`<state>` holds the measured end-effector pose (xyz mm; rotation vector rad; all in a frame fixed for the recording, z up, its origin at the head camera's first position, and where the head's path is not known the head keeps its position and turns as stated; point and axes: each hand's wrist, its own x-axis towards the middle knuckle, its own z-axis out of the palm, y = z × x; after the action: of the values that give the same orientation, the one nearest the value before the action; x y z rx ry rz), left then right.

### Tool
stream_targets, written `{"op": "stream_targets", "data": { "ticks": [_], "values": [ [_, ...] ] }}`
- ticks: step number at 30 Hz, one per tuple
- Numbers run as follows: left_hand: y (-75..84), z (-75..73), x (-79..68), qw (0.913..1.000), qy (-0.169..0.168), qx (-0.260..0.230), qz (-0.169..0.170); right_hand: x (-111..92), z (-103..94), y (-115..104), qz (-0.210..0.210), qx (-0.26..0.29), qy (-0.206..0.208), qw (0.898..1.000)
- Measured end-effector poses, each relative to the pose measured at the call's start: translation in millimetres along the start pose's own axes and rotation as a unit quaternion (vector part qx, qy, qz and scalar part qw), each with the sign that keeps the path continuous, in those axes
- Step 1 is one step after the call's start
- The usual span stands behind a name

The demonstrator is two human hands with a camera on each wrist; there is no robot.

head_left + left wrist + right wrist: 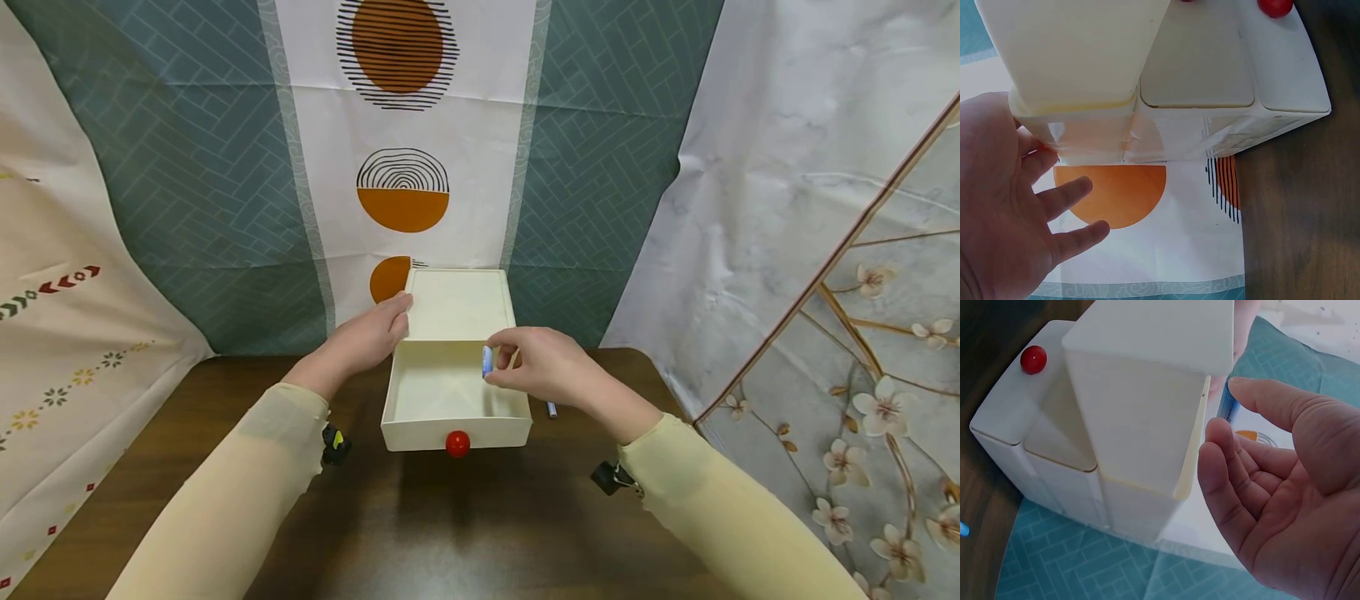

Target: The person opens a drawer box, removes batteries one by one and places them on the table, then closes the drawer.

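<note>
A white drawer cabinet [459, 304] stands on the table with its top drawer [456, 433] pulled out toward me; a red ball knob [457, 443] is on the drawer's front. My left hand [369, 340] rests against the cabinet's left side, its fingers extended along the wall in the left wrist view. Above the right part of the open drawer, my right hand [543, 367] pinches a small blue battery [1227, 405] between thumb and fingertips. No object shows on the visible drawer floor; its right part is partly hidden by the right hand.
Another slim blue-and-white object [552, 410] lies on the dark wooden table [465, 533], right of the drawer. Lower drawers [1063, 434] are closed beneath the pulled-out one. Patterned cloth [600, 208] hangs close behind the cabinet and at both sides.
</note>
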<state>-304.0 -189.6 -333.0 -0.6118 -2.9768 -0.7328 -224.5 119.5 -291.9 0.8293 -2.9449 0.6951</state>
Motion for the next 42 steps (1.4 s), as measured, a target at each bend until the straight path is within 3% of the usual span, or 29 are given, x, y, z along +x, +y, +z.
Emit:
{"op": "stream_targets", "data": {
  "ticks": [22, 42],
  "values": [
    [-2.3, 0.8, 1.5, 1.0, -0.001, -0.003, 0.002, -19.4, -9.1, 40.6, 0.022, 0.021, 0.018, 0.999],
    [-2.0, 0.8, 1.6, 1.0, -0.004, 0.0, 0.0, -25.2, -1.6, 96.5, 0.053, -0.009, 0.024, 0.998]
  ]
}}
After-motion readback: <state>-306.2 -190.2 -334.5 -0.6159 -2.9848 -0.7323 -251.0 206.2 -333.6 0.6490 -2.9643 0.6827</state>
